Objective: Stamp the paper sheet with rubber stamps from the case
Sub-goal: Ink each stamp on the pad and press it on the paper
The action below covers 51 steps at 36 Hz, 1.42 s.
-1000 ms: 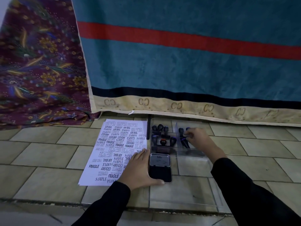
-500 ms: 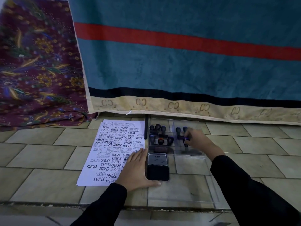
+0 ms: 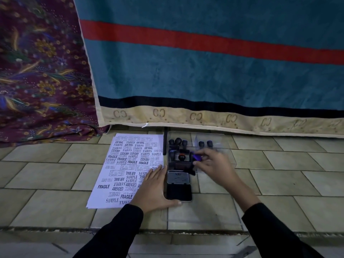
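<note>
With the white paper sheet (image 3: 128, 170) on the tiled floor already crowded with stamped words, the left hand (image 3: 154, 189) lies flat while the right hand (image 3: 214, 162) pinches a purple-faced rubber stamp (image 3: 197, 157) above the clear plastic case (image 3: 210, 153), its inking likely next.

The paper sheet (image 3: 130, 170) is covered in stamped words, some upside down: FRAGILE, SAMPLE, AMENDED, AIR MAIL, FAX OUT and EXPRESS. The cream border (image 3: 204, 118) of the hanging teal towel repeats a "CC" motif. The ink pad lid (image 3: 178, 177) carries a small unreadable brand.
</note>
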### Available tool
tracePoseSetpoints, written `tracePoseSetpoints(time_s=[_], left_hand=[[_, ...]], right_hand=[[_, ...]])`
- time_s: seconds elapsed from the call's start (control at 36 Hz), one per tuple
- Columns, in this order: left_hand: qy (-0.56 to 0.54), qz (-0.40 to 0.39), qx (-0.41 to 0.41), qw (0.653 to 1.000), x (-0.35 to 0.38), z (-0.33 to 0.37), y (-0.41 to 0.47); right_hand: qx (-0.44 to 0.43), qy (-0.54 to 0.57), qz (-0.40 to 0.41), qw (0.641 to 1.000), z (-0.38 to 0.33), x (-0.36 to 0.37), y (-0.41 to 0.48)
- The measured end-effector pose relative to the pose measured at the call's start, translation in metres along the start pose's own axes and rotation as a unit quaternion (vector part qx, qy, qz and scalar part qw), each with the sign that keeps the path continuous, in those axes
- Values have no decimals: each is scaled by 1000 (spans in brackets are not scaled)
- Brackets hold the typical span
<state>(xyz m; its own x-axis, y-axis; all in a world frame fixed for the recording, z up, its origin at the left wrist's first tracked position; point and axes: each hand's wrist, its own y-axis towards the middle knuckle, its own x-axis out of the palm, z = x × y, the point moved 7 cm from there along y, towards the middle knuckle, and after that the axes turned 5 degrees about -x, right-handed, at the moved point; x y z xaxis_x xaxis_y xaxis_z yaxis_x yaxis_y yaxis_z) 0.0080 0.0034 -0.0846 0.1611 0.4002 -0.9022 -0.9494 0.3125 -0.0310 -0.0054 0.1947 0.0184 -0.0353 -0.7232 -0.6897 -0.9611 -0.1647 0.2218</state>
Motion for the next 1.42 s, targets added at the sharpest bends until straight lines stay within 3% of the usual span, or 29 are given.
tracePoseSetpoints(time_s=[0.28, 0.67, 1.08, 1.42], left_hand=[[-2, 15, 7, 1000, -2, 2, 1], [-16, 14, 13, 1000, -1, 1, 1], [-18, 22, 12, 1000, 1, -1, 3], [-17, 29, 20, 999, 6, -5, 5]], right_hand=[[-105, -56, -72, 990, -28, 46, -24], [-148, -117, -112, 976, -39, 56, -32], [-109, -163, -126, 973, -38, 59, -20], [-126, -148, -144, 970, -46, 64, -32]])
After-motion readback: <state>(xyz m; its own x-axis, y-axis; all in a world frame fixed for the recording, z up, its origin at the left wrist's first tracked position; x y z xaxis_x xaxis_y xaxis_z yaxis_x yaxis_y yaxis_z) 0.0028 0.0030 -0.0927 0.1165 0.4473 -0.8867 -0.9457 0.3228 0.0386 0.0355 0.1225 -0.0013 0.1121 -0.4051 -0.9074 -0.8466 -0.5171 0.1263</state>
